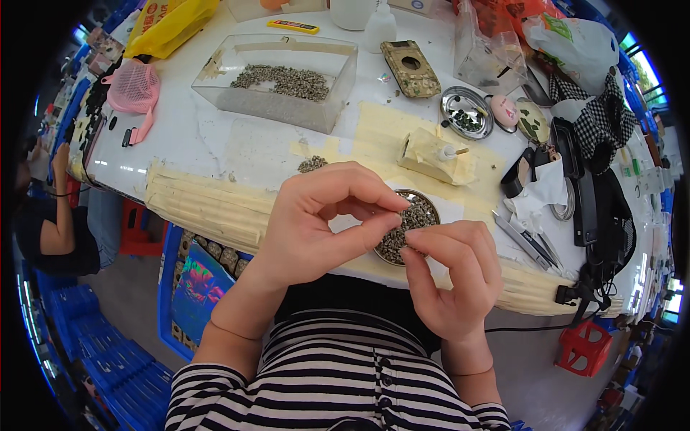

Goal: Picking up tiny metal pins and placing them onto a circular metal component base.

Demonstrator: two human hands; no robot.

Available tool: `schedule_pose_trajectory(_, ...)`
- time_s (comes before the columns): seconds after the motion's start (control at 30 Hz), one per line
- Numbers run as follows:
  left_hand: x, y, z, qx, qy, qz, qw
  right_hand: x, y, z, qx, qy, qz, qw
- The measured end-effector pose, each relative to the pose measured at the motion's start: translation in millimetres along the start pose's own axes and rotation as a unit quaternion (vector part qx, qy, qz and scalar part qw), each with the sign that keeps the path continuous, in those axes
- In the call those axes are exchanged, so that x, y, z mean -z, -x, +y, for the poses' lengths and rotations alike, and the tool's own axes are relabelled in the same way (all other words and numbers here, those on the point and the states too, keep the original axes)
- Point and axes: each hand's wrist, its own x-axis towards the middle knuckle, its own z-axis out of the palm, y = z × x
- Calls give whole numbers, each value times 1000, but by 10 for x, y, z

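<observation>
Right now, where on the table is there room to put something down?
The bare white patch between the clear box and the pink mesh thing is free. The table's right side is crowded: small round dishes, bags, black cables. Both hands hover over the bead dish.

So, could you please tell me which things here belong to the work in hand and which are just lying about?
In use: left hand, right hand, round dish of small grey pieces.

Lying about: clear box, pink mesh pouch, checked cloth, tweezers.
</observation>
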Motion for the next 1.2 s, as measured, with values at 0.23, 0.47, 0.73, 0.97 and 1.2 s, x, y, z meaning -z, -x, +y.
schedule_pose_trajectory(0.23, 77, -12, -110, 81, 183, -61, 978, -43, -55, 20, -23, -26, 34, 999)
schedule_pose_trajectory(0.47, 78, -11, -161, 74, 244, -89, 963, -34, -51, 50, -11, -46, 23, 999)
schedule_pose_trajectory(0.73, 40, 40, -117, 65, 170, -73, 981, -9, -23, 71, -37, -65, 36, 997)
schedule_pose_trajectory(0.97, -34, 77, -17, 51, 75, -36, 995, -21, -13, 104, -26, -59, 43, 997)
schedule_pose_trajectory(1.2, -21, 93, -24, 0, 9, -30, 1000, -24, -1, 107, -22, -47, 40, 998)
